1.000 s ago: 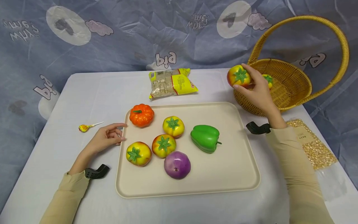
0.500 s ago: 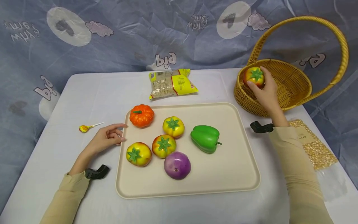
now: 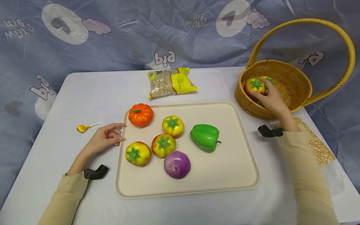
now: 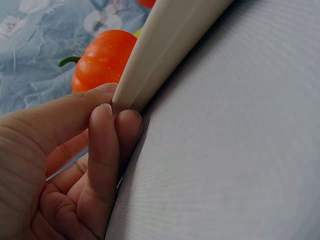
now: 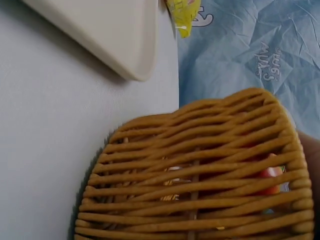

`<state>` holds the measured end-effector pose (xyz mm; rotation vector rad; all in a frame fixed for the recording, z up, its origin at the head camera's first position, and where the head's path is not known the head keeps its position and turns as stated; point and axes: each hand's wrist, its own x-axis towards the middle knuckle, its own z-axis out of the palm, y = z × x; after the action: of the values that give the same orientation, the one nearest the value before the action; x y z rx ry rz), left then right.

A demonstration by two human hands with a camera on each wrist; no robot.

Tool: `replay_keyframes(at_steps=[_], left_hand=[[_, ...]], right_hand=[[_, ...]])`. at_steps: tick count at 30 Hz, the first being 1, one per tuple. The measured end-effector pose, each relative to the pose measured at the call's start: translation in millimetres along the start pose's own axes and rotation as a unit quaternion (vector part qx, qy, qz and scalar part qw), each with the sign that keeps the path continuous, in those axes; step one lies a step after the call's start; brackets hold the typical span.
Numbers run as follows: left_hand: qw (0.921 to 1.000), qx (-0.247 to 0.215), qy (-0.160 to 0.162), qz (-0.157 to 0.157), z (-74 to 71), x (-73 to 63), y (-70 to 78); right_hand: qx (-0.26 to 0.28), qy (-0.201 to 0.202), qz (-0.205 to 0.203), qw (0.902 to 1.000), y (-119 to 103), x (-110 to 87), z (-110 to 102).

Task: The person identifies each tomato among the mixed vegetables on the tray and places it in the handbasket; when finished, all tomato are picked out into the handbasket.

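My right hand [image 3: 271, 98] holds a yellow-red toy tomato [image 3: 254, 87] down inside the wicker basket [image 3: 253, 107].
My right thumb and fingers pinch its sides, and a second toy tomato [image 3: 269, 78] sits just past my fingertips, partly hidden; packed corn kernels [image 3: 322, 150] lie beside my right sleeve [image 3: 305, 175]. My left hand [image 3: 105, 137] pinches the near-side rim of the beige tray [image 3: 225, 168], its other fingers curled, with a lollipop [image 3: 82, 128] just beyond its back. Right of those fingers sit an orange toy pumpkin [image 3: 141, 115] and three toy tomatoes [image 3: 163, 145], then a round purple eggplant [image 3: 177, 165], then a green bell pepper [image 3: 205, 137]. Beyond the tray, farthest from both hands on the table, lies a yellow-and-clear food packet [image 3: 172, 82].
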<state>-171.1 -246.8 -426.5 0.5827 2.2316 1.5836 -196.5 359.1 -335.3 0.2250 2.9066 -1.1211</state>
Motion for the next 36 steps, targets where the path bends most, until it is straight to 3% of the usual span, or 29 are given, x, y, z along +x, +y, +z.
replay_keyframes(at_steps=[6, 11, 17, 23, 28, 36], left_hand=[[1.0000, 0.002, 0.002, 0.003, -0.1, -1.6, -2.0], [1.0000, -0.007, -0.001, 0.007, 0.7, -2.7, -4.6], [1.0000, -0.003, 0.001, 0.000, 2.9, -3.7, -4.9], [1.0000, -0.001, 0.001, -0.001, 3.0, -3.0, -4.9], [1.0000, -0.006, -0.002, 0.006, 1.7, -1.5, -4.2], [1.0000, -0.001, -0.002, 0.008, 0.1, 1.7, -1.6]], right_hand=[[-0.009, -0.066, 0.022, 0.9975, 9.0, 2.9, -8.7], [-0.018, -0.089, 0.019, 0.9957, 19.2, 13.6, -16.1], [-0.066, -0.070, 0.016, 0.9952, 32.5, 27.0, -24.6], [-0.105, -0.018, 0.033, 0.9938, 39.6, 33.4, -30.4], [-0.106, 0.012, 0.040, 0.9935, 42.0, 35.2, -31.1], [-0.094, 0.023, 0.055, 0.9938, 40.6, 33.6, -31.6]])
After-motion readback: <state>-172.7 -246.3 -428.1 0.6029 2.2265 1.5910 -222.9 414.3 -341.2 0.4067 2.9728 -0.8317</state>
